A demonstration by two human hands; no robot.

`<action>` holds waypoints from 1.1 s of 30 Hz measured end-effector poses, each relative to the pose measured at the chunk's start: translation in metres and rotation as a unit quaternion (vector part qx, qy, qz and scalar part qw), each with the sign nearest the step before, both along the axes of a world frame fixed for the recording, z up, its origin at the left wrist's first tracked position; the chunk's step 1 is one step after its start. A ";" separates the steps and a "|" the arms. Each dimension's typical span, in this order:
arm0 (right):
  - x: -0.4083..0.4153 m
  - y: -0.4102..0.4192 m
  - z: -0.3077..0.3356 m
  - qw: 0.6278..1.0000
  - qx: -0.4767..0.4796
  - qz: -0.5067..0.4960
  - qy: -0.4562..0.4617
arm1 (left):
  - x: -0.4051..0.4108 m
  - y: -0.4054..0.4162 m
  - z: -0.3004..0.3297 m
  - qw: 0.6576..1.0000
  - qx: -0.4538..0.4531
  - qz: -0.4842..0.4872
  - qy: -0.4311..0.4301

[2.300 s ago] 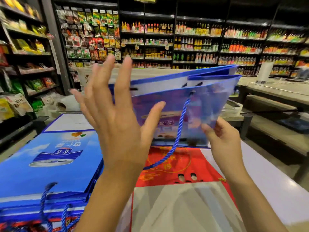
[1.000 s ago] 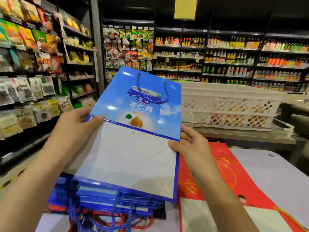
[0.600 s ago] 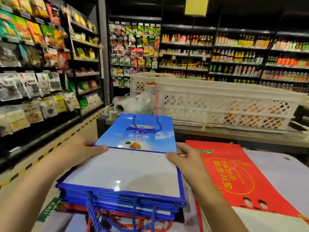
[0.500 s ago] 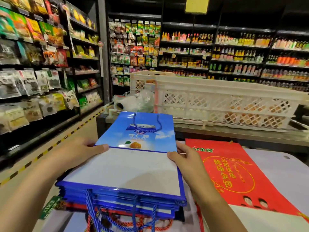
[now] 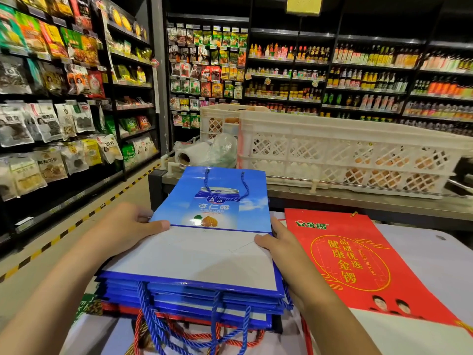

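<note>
A flat folded blue gift bag (image 5: 215,208) with a white base panel and blue rope handles lies on top of a stack of folded blue bags (image 5: 189,301). My left hand (image 5: 128,226) holds the top bag's left edge, thumb laid on the white panel. My right hand (image 5: 279,244) holds its right edge, thumb on top. Both hands sit at the stack's sides, fingers partly hidden under the bag. A flat red gift bag (image 5: 353,262) lies to the right on the white table (image 5: 432,254).
White lattice crates (image 5: 345,152) stand on a steel counter (image 5: 358,198) behind the table, with a plastic bag roll (image 5: 194,155) at their left. Shelves of packaged snacks (image 5: 51,111) line the left aisle; bottle shelves (image 5: 358,73) fill the back wall.
The opened blue bag I held up has been folded flat and lowered onto the stack. Over the last half second my hands and the bag have hardly moved.
</note>
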State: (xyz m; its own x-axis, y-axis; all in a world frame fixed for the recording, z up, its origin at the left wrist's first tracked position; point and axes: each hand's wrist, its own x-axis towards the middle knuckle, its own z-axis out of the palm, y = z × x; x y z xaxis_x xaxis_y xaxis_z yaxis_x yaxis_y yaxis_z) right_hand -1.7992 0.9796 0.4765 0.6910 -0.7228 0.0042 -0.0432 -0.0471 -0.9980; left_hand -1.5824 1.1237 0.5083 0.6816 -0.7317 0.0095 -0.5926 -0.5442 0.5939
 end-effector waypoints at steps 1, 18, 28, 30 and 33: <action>0.000 0.000 0.000 1.000 -0.007 0.002 0.002 | 0.001 0.000 0.001 1.000 0.002 -0.003 0.001; 0.026 0.002 0.015 0.914 -0.299 0.023 0.273 | -0.023 -0.029 0.001 0.975 0.178 -0.103 -0.088; 0.027 0.006 -0.001 0.880 -0.318 0.048 0.349 | -0.021 -0.032 -0.024 0.957 0.232 -0.109 -0.133; 0.027 0.006 -0.003 0.881 -0.316 0.050 0.348 | -0.021 -0.033 -0.025 0.953 0.247 -0.112 -0.135; 0.028 0.004 -0.004 0.882 -0.308 0.056 0.352 | -0.022 -0.036 -0.021 0.948 0.266 -0.117 -0.132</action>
State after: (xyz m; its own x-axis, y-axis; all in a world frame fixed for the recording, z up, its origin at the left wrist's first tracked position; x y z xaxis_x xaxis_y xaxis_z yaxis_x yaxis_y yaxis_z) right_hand -1.7714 0.9834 0.4720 0.7465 -0.6597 -0.0867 -0.6022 -0.6144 -0.5097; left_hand -1.6048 1.0882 0.4870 0.5248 -0.8119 -0.2555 -0.8242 -0.5598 0.0859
